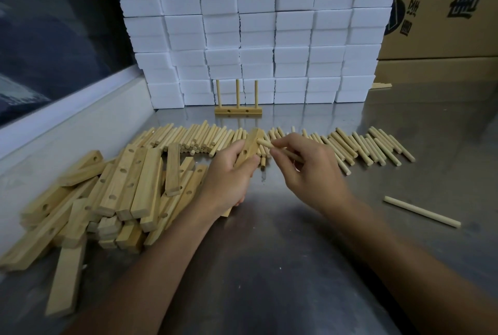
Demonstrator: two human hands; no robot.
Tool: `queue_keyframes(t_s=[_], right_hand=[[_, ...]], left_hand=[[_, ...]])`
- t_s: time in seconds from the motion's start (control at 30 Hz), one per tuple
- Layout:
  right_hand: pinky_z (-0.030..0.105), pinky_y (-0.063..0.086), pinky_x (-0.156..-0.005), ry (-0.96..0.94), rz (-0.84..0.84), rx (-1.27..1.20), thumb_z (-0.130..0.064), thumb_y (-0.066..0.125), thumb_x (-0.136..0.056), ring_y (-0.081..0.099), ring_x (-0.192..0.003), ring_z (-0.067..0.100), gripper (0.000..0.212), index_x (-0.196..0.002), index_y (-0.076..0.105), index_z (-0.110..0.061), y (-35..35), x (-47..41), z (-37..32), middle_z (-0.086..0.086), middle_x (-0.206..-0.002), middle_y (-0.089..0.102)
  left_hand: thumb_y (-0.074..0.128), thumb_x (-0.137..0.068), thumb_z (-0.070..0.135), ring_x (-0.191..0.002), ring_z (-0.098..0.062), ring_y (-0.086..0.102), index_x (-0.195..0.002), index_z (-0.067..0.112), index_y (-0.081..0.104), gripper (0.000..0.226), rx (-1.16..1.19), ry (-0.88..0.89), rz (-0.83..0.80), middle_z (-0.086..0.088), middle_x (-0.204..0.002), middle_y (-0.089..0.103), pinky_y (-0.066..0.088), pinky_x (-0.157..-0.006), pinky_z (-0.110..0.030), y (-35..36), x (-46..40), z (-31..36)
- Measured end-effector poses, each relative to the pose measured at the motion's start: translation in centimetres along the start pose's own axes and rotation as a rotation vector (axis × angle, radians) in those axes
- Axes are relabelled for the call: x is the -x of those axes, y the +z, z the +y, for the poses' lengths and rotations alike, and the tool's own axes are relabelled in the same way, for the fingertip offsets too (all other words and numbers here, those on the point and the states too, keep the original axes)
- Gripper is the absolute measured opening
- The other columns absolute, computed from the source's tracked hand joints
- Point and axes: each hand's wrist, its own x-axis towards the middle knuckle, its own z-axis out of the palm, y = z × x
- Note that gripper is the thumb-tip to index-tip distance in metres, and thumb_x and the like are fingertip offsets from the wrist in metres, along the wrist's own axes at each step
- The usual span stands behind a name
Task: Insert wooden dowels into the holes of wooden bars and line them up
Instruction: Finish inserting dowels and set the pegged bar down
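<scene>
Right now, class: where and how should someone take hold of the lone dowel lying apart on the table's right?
Pinch the lone dowel at its middle, from above, fingers across its width. It lies flat on the metal table, nothing touching it, so both long sides look free.

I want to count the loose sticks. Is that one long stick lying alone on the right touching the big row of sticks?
Apart. The head view shows the lone dowel lying by itself, with bare metal table between it and the row of dowels.
</scene>
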Motion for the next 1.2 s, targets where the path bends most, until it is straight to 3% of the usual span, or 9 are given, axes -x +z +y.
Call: queue_keyframes(t_s=[0.13,0.27,0.4,0.5,0.57,0.67,0.83,1.0,1.2], right_hand=[[0.034,0.051,-0.054,-0.067,0.008,0.121,-0.014,0.069,-0.093,0.057,-0.061,0.012,0.008,-0.094,0.07,-0.006,-0.3,-0.1,0.0,0.0,-0.078,0.07],[0.041,0.049,-0.048,-0.116,0.042,0.185,-0.016,0.064,-0.095,0.06,-0.058,0.023,0.013,-0.094,0.071,-0.005,0.0,0.0,-0.3,0.004,-0.074,0.067],[0.04,0.043,-0.042,-0.102,0.048,0.255,-0.017,0.059,-0.097,0.049,-0.049,0.024,0.019,-0.089,0.072,-0.005,0.2,0.1,-0.8,0.004,-0.062,0.056],[0.035,0.042,-0.046,0.008,0.015,0.124,-0.013,0.058,-0.098,0.048,-0.047,0.017,0.022,-0.083,0.072,-0.005,0.6,0.0,-1.1,-0.002,-0.055,0.056],[0.024,0.035,-0.046,0.229,-0.037,-0.109,-0.015,0.057,-0.1,0.042,-0.042,0.008,0.027,-0.08,0.072,-0.005,0.8,-0.2,-1.0,-0.011,-0.046,0.047],[0.016,0.029,-0.042,0.553,-0.098,-0.457,-0.022,0.054,-0.101,0.028,-0.037,0.004,0.033,-0.078,0.074,-0.01,0.7,-0.5,-0.6,-0.01,-0.043,0.035],[0.012,0.031,-0.044,0.422,-0.091,-0.312,-0.018,0.053,-0.102,0.036,-0.037,0.005,0.029,-0.085,0.074,-0.007,0.4,0.0,-1.1,-0.012,-0.04,0.042],[0.02,0.023,-0.039,0.743,-0.217,-0.732,-0.026,0.052,-0.103,0.023,-0.042,0.008,0.036,-0.081,0.073,-0.009,-0.4,-0.8,-0.5,-0.005,-0.047,0.032],[0.02,0.03,-0.039,0.768,-0.128,-0.667,-0.027,0.058,-0.1,0.032,-0.042,0.008,0.031,-0.087,0.078,-0.006,-0.3,-0.6,-0.6,-0.005,-0.051,0.046]], left_hand=[[0.049,-0.098,0.031,-0.042,-0.008,0.042,-0.108,0.04,0.061,0.018,-0.187,0.028,0.001,0.012,-0.056,0.05,0.041,-0.047,-0.039,-0.1,0.0,-0.5],[0.048,-0.098,0.035,-0.046,-0.007,0.048,-0.093,0.053,0.051,0.019,-0.283,0.054,0.014,-0.001,-0.067,0.058,0.045,-0.051,-0.044,0.1,-0.1,-0.5],[0.048,-0.098,0.034,-0.064,-0.013,0.057,-0.101,0.03,0.055,0.009,-0.367,0.105,0.023,0.002,-0.075,0.06,0.049,-0.061,-0.042,0.3,-0.1,-0.3],[0.051,-0.099,0.029,-0.058,-0.01,0.052,-0.087,0.034,0.048,0.013,-0.438,0.16,0.032,0.003,-0.067,0.054,0.045,-0.057,-0.037,0.2,-0.1,-0.2],[0.052,-0.099,0.025,-0.057,-0.007,0.05,-0.087,0.035,0.047,0.016,-0.474,0.189,0.024,0.007,-0.065,0.052,0.04,-0.052,-0.028,0.1,-0.1,-0.1],[0.052,-0.098,0.023,-0.066,-0.012,0.055,-0.101,0.021,0.054,0.004,-0.512,0.209,0.003,0.003,-0.074,0.057,0.048,-0.06,-0.04,-0.1,-0.1,0.1],[0.051,-0.099,0.025,-0.071,-0.018,0.054,-0.099,0.023,0.052,0.002,-0.516,0.204,-0.014,0.001,-0.078,0.055,0.049,-0.065,-0.046,0.2,0.2,0.2],[0.051,-0.099,0.026,-0.068,-0.017,0.054,-0.111,0.014,0.055,0.017,-0.546,0.249,0.003,0.002,-0.076,0.055,0.049,-0.063,-0.044,-0.1,0.0,0.0],[0.049,-0.091,0.042,-0.077,-0.013,0.062,-0.134,0.028,0.052,0.046,-0.434,0.112,0.012,0.01,-0.088,0.065,0.055,-0.073,-0.044,0.2,0.1,0.0]])
